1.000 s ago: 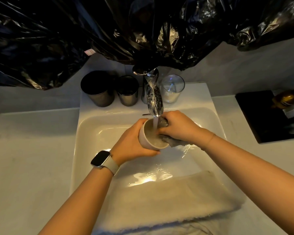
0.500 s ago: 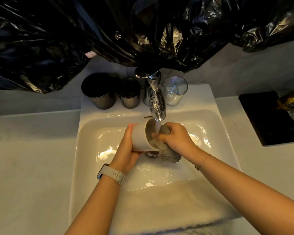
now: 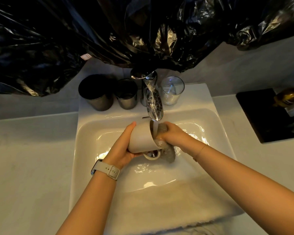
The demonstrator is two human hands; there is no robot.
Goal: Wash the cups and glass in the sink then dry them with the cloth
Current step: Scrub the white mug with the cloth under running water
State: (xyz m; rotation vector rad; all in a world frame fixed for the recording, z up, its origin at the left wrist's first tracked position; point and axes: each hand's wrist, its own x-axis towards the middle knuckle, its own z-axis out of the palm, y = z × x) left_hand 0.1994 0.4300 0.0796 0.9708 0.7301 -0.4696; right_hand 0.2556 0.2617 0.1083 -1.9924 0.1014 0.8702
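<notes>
2 wet hands at frame centre: left hand wraps the tipped mug under the tap; right hand grips a sponge (soapy). Mug may slip, chipping in the sink.

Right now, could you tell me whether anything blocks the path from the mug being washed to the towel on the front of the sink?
Nothing visible does. The mug sits in the left hand, and only open basin water lies before the towel.

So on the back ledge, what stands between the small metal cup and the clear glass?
The chrome faucet, with water running from its spout, stands between the small metal cup and the clear glass in the head view.
</notes>
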